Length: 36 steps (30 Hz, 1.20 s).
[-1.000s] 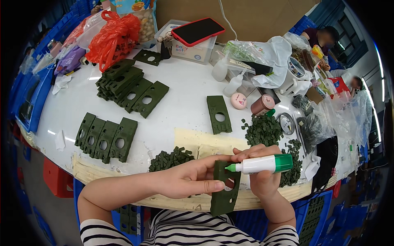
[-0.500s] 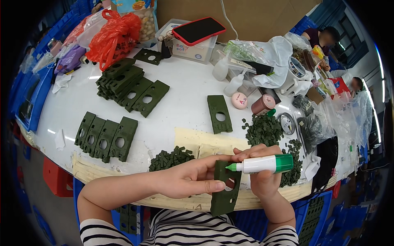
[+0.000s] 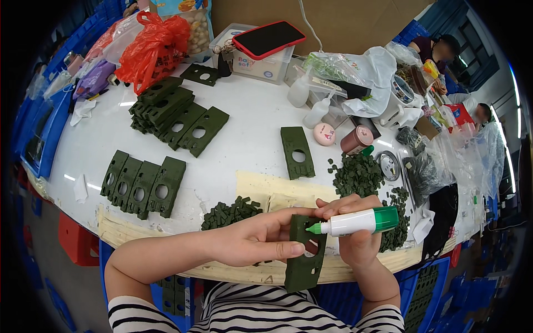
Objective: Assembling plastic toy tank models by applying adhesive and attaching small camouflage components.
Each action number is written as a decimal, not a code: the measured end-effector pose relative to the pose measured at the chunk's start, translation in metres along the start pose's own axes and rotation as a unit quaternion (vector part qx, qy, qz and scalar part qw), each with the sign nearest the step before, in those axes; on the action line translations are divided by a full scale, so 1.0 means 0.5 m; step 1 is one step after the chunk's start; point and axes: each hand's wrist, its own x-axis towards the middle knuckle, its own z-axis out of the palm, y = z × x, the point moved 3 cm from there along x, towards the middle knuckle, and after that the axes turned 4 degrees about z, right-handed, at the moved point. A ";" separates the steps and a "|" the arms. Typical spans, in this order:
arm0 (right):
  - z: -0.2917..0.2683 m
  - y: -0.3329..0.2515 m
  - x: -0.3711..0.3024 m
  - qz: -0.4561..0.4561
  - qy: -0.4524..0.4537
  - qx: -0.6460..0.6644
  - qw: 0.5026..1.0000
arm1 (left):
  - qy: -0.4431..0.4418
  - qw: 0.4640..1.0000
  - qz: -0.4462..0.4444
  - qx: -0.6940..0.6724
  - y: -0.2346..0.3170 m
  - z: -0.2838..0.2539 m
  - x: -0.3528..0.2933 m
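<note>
One dark-green, oblong plate (image 3: 301, 272) with a round hole is gripped in our left hand (image 3: 267, 240); our right hand (image 3: 358, 247) clasps a green-ended white bottle (image 3: 354, 223).

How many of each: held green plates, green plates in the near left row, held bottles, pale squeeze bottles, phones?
Green plate in left hand: 1
Green plates in near left row: 4
Bottle in right hand: 1
Pale squeeze bottles: 2
Phone: 1
Total: 9

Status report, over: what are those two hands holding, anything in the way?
Left hand gripping green part. Right hand holding white bottle, green nozzle over part's far end, contact unclear. Small green pieces piled beyond; nothing visibly blocking nozzle.
</note>
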 end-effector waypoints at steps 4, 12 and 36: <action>0.000 0.001 0.000 -0.001 -0.005 -0.007 1.000 | 0.001 1.000 0.004 -0.006 -0.004 -0.001 0.000; 0.000 0.001 -0.001 -0.007 -0.006 -0.014 1.000 | 0.002 1.000 -0.005 -0.012 -0.002 -0.001 0.000; -0.012 -0.016 0.012 0.027 0.068 0.003 0.997 | 0.024 0.999 0.014 0.023 0.012 -0.009 0.000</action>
